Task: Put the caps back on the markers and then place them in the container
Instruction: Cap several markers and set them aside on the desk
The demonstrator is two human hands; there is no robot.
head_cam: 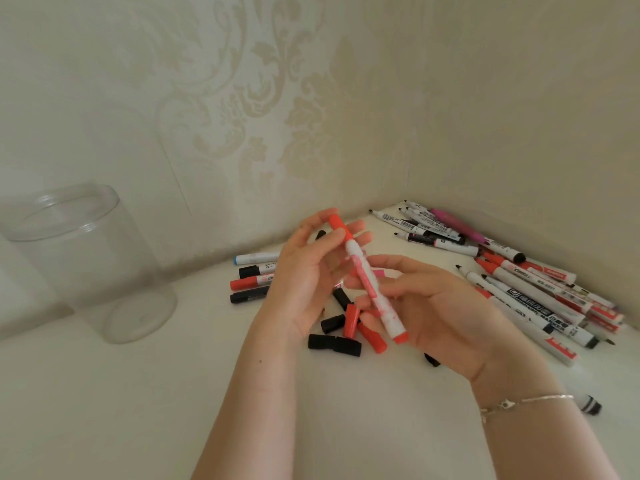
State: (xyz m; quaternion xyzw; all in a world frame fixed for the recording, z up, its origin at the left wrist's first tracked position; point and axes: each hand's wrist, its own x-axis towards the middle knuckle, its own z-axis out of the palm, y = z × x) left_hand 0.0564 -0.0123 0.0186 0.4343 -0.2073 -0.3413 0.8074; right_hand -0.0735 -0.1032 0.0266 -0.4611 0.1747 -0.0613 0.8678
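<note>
I hold a red marker [367,282] with its red cap on above the white table. My left hand [308,271] pinches its capped upper end between thumb and fingers. My right hand [429,306] holds the lower barrel in curled fingers. Beneath my hands lie several loose black and red caps [346,336]. A heap of uncapped markers [530,285] fills the corner at the right. Several capped markers [251,278] lie behind my left hand. The clear plastic container [90,261] stands at the far left with nothing visible inside.
Patterned walls meet in a corner right behind the marker heap. One black-ended marker [590,405] pokes out past my right wrist, and a black cap [432,360] lies under my right palm. Bare white tabletop [156,410] stretches across the front left.
</note>
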